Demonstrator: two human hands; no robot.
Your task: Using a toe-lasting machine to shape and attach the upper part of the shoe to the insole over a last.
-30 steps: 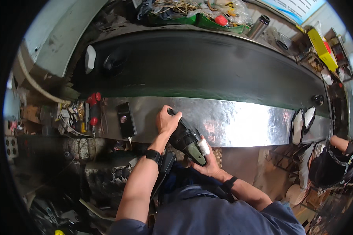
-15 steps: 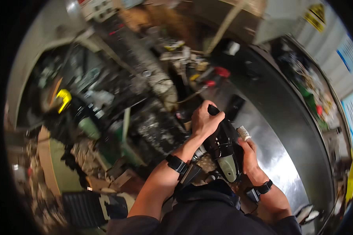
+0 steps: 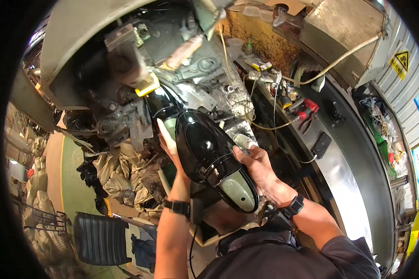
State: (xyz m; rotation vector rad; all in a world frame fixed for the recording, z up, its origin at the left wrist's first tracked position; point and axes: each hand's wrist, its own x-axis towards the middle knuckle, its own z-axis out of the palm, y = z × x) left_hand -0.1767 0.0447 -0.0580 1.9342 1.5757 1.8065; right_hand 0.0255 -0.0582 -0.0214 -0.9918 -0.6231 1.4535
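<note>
My right hand point(image 3: 267, 174) is closed on the heel end of a glossy black shoe point(image 3: 207, 144), which sits on a pale green last point(image 3: 239, 189). The toe points up and to the left. A whitish piece point(image 3: 243, 141) shows beside my right thumb; I cannot make out what it is. My left hand point(image 3: 172, 146) is closed at the green heel of a second black shoe point(image 3: 164, 103) on its own last, set toe-first in the machine by a yellow part point(image 3: 148, 85). The first shoe hides most of my left fingers.
A metal bench point(image 3: 342, 176) curves along the right, beside a dark belt. On it lie a red-handled tool point(image 3: 307, 108) and a black flat device point(image 3: 321, 143) with a cable. Stuffed sacks point(image 3: 114, 172) and a black chair point(image 3: 100, 238) are at the left.
My view has turned toward the machine. The black shoe has moved up and left to the machine. My left hand has left its toe end and reached the second shoe; my right hand now grips its heel.
</note>
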